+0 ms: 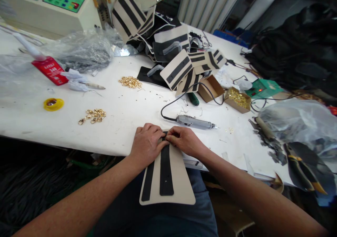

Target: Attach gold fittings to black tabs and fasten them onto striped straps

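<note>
A beige panel with black strips (pixel 180 181) lies over the table's front edge and my lap. My left hand (pixel 149 144) grips its far end from the left, thumb pressed on the middle strip. From the right, my right hand (pixel 184 139) has its thumb and fingers pinched together at the far end of that same strip. Whatever sits between those fingertips is too small or hidden to make out. Just beyond my hands rests a grey electric screwdriver (pixel 195 121) with a black cord. To the left is a small pile of gold clasps (pixel 93 115).
Striped beige panels (pixel 179 68) are heaped at the back. A red glue bottle (pixel 50 70), yellow tape roll (pixel 53 104) and gold rings (pixel 130 82) lie left. On the right are a box of gold parts (pixel 238 99), a green power unit (pixel 265 88) and pliers (pixel 302 170).
</note>
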### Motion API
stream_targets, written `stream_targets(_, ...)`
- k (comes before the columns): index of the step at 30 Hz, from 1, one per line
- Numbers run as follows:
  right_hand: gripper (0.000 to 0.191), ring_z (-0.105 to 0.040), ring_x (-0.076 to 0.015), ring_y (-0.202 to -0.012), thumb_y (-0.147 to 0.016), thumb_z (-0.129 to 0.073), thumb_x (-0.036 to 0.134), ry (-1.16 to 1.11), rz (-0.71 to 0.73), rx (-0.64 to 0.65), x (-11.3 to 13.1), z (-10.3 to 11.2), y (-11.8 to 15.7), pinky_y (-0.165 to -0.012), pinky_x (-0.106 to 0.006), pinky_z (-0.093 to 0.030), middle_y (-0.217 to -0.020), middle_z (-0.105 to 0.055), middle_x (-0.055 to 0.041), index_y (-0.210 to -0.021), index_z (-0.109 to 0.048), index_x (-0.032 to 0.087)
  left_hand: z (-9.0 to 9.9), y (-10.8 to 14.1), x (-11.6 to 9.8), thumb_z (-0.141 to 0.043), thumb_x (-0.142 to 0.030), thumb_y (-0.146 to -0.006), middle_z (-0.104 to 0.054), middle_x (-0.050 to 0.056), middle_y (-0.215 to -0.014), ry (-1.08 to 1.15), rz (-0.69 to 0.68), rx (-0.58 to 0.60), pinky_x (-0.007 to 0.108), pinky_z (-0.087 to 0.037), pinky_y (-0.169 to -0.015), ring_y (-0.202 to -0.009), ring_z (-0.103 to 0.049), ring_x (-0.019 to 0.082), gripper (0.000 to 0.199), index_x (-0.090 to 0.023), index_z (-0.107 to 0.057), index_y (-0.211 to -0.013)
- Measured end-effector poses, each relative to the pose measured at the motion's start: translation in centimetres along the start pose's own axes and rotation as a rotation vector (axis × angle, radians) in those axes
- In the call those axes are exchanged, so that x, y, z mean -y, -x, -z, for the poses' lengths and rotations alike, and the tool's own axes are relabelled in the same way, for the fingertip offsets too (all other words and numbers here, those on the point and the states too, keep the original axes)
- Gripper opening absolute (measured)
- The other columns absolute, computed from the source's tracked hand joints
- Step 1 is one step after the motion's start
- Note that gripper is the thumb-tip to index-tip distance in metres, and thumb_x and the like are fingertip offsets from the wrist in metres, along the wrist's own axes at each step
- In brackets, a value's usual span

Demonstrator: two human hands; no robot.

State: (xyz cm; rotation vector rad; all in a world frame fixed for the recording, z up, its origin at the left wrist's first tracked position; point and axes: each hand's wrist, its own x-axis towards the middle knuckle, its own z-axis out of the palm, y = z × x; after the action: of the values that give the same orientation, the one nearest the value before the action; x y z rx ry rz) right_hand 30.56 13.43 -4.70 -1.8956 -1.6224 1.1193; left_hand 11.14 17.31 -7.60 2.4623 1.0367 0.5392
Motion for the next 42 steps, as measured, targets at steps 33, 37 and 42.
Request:
stream_targets(33,0.043,-0.047,-0.0087,-0.048,-0.077,-0.086,0.056,-0.992,0.225,-0.533,5.7,0.6,-0.2,-0.046,-0.023,-0.045,-0.062,-0.051,0.0068,-0.087,-0.063,0.021,-0.1,0.3,-0.6,-0.074,-0.043,-0.094,-0.075,0.004,-0.118,-0.068,0.004,-0.006,0.048,-0.043,-0.087,-0.114,-0.060,0.028,0.022,-0.024,-0.077,-0.106)
stream_targets(37,0.038,-0.052,-0.0115,-0.048,-0.081,-0.084,0.050,-0.776,0.350,-0.579,4.8,-0.7,-0.7,-0.049,-0.027,-0.050,-0.057,-0.054,0.0059,-0.075,-0.059,0.023,-0.2,0.3,-0.5,-0.074,-0.044,-0.094,-0.075,0.003,-0.118,-0.056,0.009,-0.006,0.048,-0.043,-0.088,-0.115,-0.060,0.029,0.024,-0.024,-0.077,-0.107)
stream_targets(42,0.036,-0.055,-0.0126,-0.050,-0.084,-0.080,0.051,-0.658,0.469,-0.587,4.4,-0.9,-0.7,-0.047,-0.028,-0.049,-0.062,-0.055,0.0044,-0.074,-0.059,0.024,-0.1,0.1,-0.4,-0.074,-0.043,-0.094,-0.075,0.004,-0.121,-0.053,0.016,0.000,0.049,-0.044,-0.089,-0.117,-0.060,0.029,0.023,-0.024,-0.076,-0.106)
